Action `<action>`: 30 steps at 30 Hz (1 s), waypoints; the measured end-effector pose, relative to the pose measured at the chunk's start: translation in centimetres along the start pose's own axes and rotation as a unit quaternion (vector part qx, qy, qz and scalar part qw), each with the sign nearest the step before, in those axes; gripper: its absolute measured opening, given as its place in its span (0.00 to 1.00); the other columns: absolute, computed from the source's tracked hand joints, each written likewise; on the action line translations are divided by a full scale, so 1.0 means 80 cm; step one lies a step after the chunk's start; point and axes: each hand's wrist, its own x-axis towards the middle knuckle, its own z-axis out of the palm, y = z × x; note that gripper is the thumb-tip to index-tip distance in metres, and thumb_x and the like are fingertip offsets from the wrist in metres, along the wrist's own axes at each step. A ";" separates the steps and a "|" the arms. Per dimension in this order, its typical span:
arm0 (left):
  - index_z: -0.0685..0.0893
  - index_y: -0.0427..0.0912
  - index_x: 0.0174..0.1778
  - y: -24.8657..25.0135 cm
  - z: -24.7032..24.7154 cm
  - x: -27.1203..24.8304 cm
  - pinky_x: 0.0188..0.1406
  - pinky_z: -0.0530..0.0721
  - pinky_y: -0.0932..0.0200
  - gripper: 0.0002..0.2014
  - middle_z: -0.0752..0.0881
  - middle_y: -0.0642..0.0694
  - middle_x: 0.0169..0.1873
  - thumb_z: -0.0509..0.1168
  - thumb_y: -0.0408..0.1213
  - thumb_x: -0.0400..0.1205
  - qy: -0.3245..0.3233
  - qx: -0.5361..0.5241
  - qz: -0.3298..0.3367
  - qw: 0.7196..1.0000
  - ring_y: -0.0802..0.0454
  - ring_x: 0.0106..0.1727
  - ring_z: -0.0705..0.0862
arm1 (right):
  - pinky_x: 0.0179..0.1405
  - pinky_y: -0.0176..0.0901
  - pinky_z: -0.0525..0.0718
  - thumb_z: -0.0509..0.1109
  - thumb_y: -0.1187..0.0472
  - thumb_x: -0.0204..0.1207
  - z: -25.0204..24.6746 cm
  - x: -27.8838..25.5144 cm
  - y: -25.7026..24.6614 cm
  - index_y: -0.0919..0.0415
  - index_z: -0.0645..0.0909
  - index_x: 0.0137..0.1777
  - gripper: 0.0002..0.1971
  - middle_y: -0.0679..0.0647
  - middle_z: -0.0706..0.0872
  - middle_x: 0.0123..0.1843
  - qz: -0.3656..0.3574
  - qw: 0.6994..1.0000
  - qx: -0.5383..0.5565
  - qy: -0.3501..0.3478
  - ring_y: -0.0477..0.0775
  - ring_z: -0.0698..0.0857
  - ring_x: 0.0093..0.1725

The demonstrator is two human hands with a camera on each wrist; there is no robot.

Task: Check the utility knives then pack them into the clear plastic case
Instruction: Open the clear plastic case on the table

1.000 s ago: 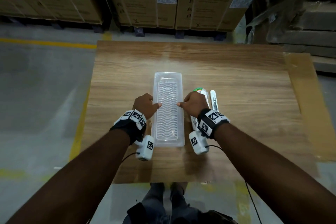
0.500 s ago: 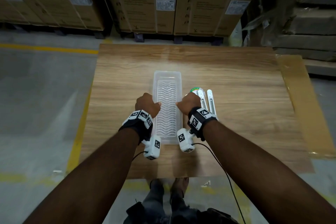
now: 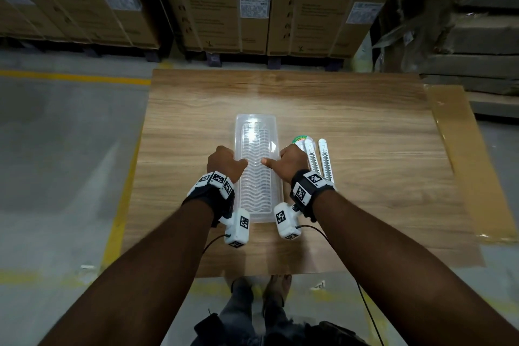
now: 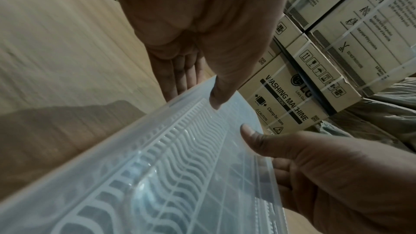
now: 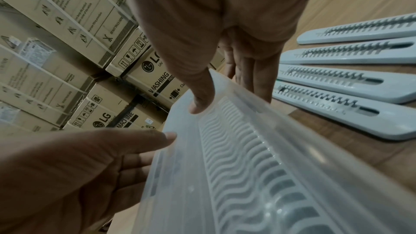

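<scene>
**Hands clamp the clear case by its long edges**

The left hand [image 3: 224, 161] and right hand [image 3: 289, 161] each grip the clear plastic case [image 3: 257, 143] at mid-length, thumbs on its ribbed lid and fingers under the rims. It lies lengthwise on the worktop [image 3: 365, 126]. The case looks light, thin-walled and slick, likely to flex, so paired holds along the rims suit it. The white utility knives [image 5: 351, 54] lie side by side just right of it, stiff and slim; take them by the handle body, not the blade end.
</scene>
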 end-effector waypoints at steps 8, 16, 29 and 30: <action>0.82 0.39 0.61 -0.004 -0.005 0.005 0.47 0.77 0.59 0.26 0.87 0.44 0.57 0.75 0.52 0.73 -0.009 -0.002 0.005 1.000 0.45 0.58 0.85 | 0.30 0.42 0.72 0.80 0.39 0.66 -0.005 -0.002 0.000 0.62 0.75 0.44 0.27 0.52 0.78 0.34 -0.014 1.000 0.004 -0.019 0.52 0.78 0.35; 0.71 0.38 0.76 0.010 -0.015 0.023 0.65 0.73 0.59 0.34 0.80 0.41 0.71 0.71 0.51 0.78 -0.059 0.012 0.031 0.998 0.44 0.72 0.78 | 0.28 0.38 0.72 0.74 0.43 0.75 -0.028 0.015 -0.012 0.62 0.80 0.50 0.20 0.55 0.82 0.45 -0.005 0.999 0.039 -0.031 0.51 0.81 0.35; 0.75 0.38 0.71 0.029 -0.020 0.042 0.66 0.79 0.50 0.31 0.84 0.38 0.64 0.75 0.46 0.74 0.003 0.010 0.069 0.998 0.41 0.67 0.81 | 0.59 0.57 0.86 0.82 0.53 0.68 -0.035 0.035 -0.047 0.62 0.80 0.59 0.23 0.59 0.87 0.57 0.008 0.994 0.108 -0.006 0.61 0.86 0.58; 0.74 0.38 0.71 0.027 -0.021 0.040 0.66 0.79 0.50 0.31 0.85 0.38 0.63 0.75 0.45 0.75 0.000 0.005 0.072 0.997 0.41 0.66 0.81 | 0.56 0.58 0.88 0.82 0.54 0.67 -0.031 0.033 -0.044 0.59 0.80 0.57 0.22 0.58 0.88 0.52 0.009 0.991 0.131 0.000 0.61 0.88 0.55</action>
